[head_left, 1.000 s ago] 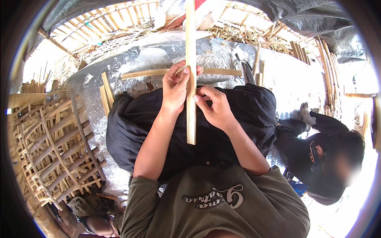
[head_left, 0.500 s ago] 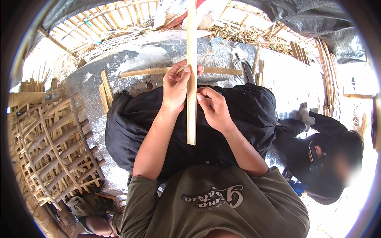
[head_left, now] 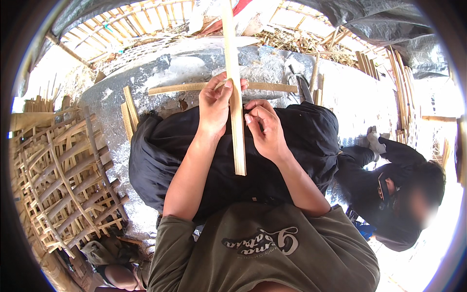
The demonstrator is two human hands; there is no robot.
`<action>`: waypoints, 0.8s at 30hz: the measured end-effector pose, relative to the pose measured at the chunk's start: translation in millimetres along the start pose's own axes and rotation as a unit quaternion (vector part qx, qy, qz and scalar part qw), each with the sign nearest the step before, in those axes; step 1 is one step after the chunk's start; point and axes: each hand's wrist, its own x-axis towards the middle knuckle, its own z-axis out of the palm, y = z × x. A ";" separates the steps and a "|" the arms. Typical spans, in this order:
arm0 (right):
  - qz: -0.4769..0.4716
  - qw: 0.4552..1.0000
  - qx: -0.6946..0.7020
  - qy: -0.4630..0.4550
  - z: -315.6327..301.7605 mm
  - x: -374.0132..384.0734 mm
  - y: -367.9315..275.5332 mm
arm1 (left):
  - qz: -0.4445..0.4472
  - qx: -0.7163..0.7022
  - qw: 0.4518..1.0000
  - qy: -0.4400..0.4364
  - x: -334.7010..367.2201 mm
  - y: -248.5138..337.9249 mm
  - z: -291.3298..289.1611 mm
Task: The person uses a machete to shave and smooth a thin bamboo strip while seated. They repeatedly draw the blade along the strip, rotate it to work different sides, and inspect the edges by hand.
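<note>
I hold a long pale bamboo strip (head_left: 238,141) upright in front of me, its lower end hanging over my lap in black trousers (head_left: 160,160). My left hand (head_left: 215,104) is closed around the strip near its middle, fingers wrapped over its left edge. My right hand (head_left: 265,129) rests against the strip's right side just below, thumb and fingers pinching it. The strip's top runs out of the picture at the upper edge.
A bamboo slat (head_left: 185,88) lies crosswise on the grey ground (head_left: 146,73) beyond my knees, with short slats (head_left: 128,114) to the left. A woven bamboo lattice (head_left: 63,185) lies at my left. A person in black (head_left: 389,194) sits at the right. A dark blade tool (head_left: 304,87) lies by my knee.
The strip has slid slightly downward and my right hand has shifted a little lower along it. My left hand keeps its grip.
</note>
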 end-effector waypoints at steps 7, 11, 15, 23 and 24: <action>-0.012 0.998 -0.061 -0.026 -8.0 -11.7 -10.6 | 0.025 0.008 0.999 0.030 4.2 5.6 -4.9; -0.005 0.990 -0.109 -0.085 -21.3 -13.1 -20.4 | 0.021 0.028 0.999 0.031 3.3 6.9 -4.2; -0.042 0.979 -0.151 -0.133 -51.3 26.9 -40.4 | 0.019 0.033 0.999 0.018 3.2 4.9 -6.0; -0.092 0.838 -0.526 0.110 -87.5 143.8 -22.5 | 0.032 0.072 0.996 0.031 4.8 4.2 -1.1; -0.090 0.897 -0.431 0.042 -87.6 136.2 -27.5 | 0.032 0.065 0.997 0.032 3.1 0.9 -2.3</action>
